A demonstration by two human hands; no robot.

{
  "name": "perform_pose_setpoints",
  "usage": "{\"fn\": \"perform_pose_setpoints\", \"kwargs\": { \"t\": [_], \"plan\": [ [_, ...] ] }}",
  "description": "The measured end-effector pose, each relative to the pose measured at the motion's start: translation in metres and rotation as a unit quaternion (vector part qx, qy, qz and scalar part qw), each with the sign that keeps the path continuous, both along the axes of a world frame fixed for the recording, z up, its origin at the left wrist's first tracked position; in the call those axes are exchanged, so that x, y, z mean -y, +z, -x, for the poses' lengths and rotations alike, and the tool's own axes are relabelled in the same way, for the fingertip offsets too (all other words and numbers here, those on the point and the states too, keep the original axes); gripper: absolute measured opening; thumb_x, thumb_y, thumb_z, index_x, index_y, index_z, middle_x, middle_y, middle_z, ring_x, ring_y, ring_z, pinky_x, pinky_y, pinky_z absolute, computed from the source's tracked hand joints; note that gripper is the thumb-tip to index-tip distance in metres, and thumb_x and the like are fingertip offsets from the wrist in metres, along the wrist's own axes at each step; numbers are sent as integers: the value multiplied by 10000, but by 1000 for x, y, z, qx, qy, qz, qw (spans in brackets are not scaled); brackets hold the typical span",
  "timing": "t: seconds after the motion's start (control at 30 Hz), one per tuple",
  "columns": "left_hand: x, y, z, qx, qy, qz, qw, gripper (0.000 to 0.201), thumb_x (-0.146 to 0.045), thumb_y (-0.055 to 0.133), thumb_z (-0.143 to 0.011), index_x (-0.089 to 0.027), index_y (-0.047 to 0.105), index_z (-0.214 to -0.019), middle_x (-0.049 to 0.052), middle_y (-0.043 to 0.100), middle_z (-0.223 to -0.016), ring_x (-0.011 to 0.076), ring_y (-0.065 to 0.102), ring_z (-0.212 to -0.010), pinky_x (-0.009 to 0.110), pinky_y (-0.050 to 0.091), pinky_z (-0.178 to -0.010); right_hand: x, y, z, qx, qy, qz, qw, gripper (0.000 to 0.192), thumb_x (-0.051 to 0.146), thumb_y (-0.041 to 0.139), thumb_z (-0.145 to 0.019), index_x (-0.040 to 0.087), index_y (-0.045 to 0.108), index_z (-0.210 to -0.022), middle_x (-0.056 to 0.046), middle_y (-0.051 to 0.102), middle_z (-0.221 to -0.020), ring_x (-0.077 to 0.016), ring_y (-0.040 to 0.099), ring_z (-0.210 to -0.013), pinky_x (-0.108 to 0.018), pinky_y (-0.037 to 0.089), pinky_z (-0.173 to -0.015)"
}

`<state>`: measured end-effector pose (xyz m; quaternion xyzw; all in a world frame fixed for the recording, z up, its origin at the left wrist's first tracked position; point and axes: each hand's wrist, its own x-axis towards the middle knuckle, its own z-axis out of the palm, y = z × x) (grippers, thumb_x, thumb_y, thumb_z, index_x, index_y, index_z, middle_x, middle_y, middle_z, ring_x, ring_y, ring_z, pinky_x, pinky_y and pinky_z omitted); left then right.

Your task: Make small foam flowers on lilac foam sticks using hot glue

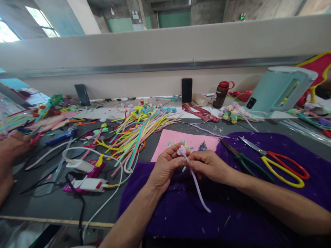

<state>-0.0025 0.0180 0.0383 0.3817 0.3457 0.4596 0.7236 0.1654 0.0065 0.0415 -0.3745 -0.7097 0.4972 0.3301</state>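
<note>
A lilac pipe-cleaner flower point(181, 151) with a long fuzzy stem is pinched between both hands above a purple cloth point(178, 210). My left hand point(167, 165) grips it just below the bloom, thumb and fingers closed. Close beside, my right hand point(209, 165) has thumb and forefinger closed on the stem, whose free end hangs down toward the front. Behind the hands lies a pink sheet point(165, 143) with small green and yellow clippings. To the right, green-handled pliers point(243, 160) and scissors point(281, 162) with red and yellow handles rest on the cloth.
Bundled pipe cleaners point(142, 131) spread at centre left, near a magenta power strip point(97, 168) with white cables. At the back stand a phone point(186, 90), a dark bottle point(220, 95) and a mint kettle point(276, 89). Another person's hand point(12, 151) is at far left.
</note>
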Motion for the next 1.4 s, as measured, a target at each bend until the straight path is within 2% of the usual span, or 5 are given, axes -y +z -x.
{"fn": "perform_pose_setpoints", "kwargs": {
  "t": [0.5, 0.7, 0.9, 1.1, 1.4],
  "plan": [
    [-3, -16, -3, -9, -3, 35, 999, 154, -226, 721, -634, -103, 641, -679, 10, 576, -622, 65, 480, -502, 187, 389, -485, 7, -3, 10, 13, -9, 30, 999, 266, 305, 403, -881, 153, 500, -685, 46, 481, -519, -57, 459, -417, -156, 346, -418],
    [-14, -3, 11, 36, 58, 39, 997, 179, -230, 739, -612, -96, 635, -670, 0, 559, -652, 22, 412, -476, 109, 277, -351, 29, -3, 19, 138, 43, -78, 986, 225, 186, 441, -843, 139, 520, -638, 35, 499, -547, -52, 450, -482, -152, 325, -477],
    [-16, 5, 21, 90, 18, 64, 994, 170, -211, 729, -621, -113, 614, -699, -6, 577, -610, 7, 396, -411, 84, 272, -321, 47, 1, 20, 266, 119, -165, 942, 228, 271, 438, -863, 147, 582, -737, -8, 611, -666, -79, 489, -540, -190, 315, -508],
    [-18, 9, 27, 114, 32, 59, 991, 168, -204, 719, -625, -115, 601, -706, -18, 563, -561, 16, 399, -395, 97, 288, -326, 22, 22, -3, 306, 97, -192, 927, 290, 353, 404, -894, 164, 623, -916, -42, 667, -825, -120, 593, -706, -205, 384, -616],
    [-18, 12, 23, 73, 53, 64, 994, 172, -224, 704, -617, -110, 602, -696, -27, 529, -517, 35, 423, -410, 124, 307, -336, -25, 14, -51, 615, -16, -238, 752, 374, 494, 514, -765, 159, 602, -908, -92, 663, -849, -245, 625, -726, -275, 375, -546]
  ]
}}
